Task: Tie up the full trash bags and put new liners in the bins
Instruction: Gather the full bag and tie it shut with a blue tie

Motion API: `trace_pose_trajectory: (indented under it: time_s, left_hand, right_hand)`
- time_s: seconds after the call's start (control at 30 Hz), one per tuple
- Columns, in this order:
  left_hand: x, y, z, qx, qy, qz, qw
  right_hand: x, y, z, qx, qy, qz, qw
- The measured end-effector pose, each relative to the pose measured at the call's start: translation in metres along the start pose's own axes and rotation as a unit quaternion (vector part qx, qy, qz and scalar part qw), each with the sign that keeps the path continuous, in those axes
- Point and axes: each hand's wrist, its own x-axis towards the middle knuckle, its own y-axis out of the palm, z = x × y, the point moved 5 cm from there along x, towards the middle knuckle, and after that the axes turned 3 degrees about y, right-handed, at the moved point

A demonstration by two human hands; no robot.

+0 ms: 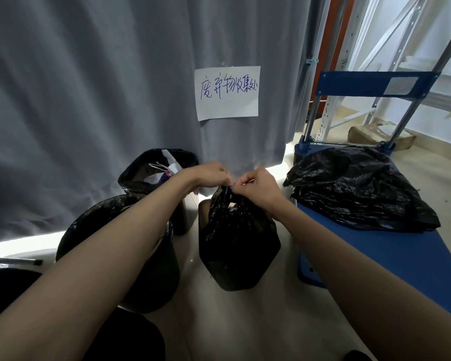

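Black plastic is bunching at centre frame, where we are pinching the blue drawstring [229, 188] of a full trash bag [238, 241] that is standing on the pale floor [235, 321]. Our left hand [211, 174] and right hand [258, 185] are meeting just above the bag's gathered neck, fingers of both curled tight on the string. Left of the bag, two lined bins are sitting by the grey curtain [89, 87]: a near bin [130, 256] passing partly under our left forearm, and a far bin [158, 173] with white paper scraps showing in its mouth. At the right of the frame, loose black bags [357, 188] are lying heaped on a blue cart [391, 254]. In the upper middle, a handwritten paper sign [227, 93] is hanging on the curtain.
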Motion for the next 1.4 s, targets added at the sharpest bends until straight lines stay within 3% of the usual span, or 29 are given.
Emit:
trace_pose_trajectory:
  time_s: [0.13,0.27,0.43,0.67,0.9,1.07,1.17,1.23,1.3,1.4]
  left_hand:
    - [-0.003,-0.003,-0.007,-0.006,0.020,-0.004,1.000]
    - [-0.004,-0.004,-0.014,-0.002,0.034,-0.020,0.999]
    - [0.004,-0.005,-0.013,0.027,0.050,-0.055,0.997]
    - [0.005,-0.007,-0.008,0.033,0.048,-0.099,0.993]
    - [0.004,-0.010,-0.002,0.049,0.047,-0.103,0.992]
    - [0.003,-0.010,-0.001,0.046,0.049,-0.103,0.992]
    - [0.002,-0.009,-0.008,0.058,0.062,-0.100,0.991]
    - [0.001,-0.008,-0.010,0.066,0.063,-0.099,0.991]
    - [0.002,-0.009,-0.011,0.071,0.064,-0.098,0.991]
    - [0.001,-0.010,-0.011,0.088,0.061,-0.102,0.989]
  right_hand:
    - [0.005,-0.005,-0.003,0.029,0.028,-0.011,0.999]
    - [0.003,-0.009,0.001,0.045,0.083,0.030,0.995]
    - [0.001,-0.015,0.006,0.059,0.112,0.005,0.992]
    - [0.002,-0.017,0.002,0.215,0.167,0.024,0.962]
    - [0.005,-0.039,-0.012,0.294,0.184,-0.108,0.932]
    - [0.006,-0.049,-0.030,0.212,0.217,-0.191,0.934]
    - [0.006,-0.046,-0.039,0.119,0.254,-0.177,0.944]
    - [0.005,-0.048,-0.033,0.034,0.197,-0.183,0.962]
    - [0.005,-0.046,-0.019,0.018,0.083,-0.173,0.981]
    - [0.001,-0.024,0.003,-0.002,0.003,-0.045,0.999]
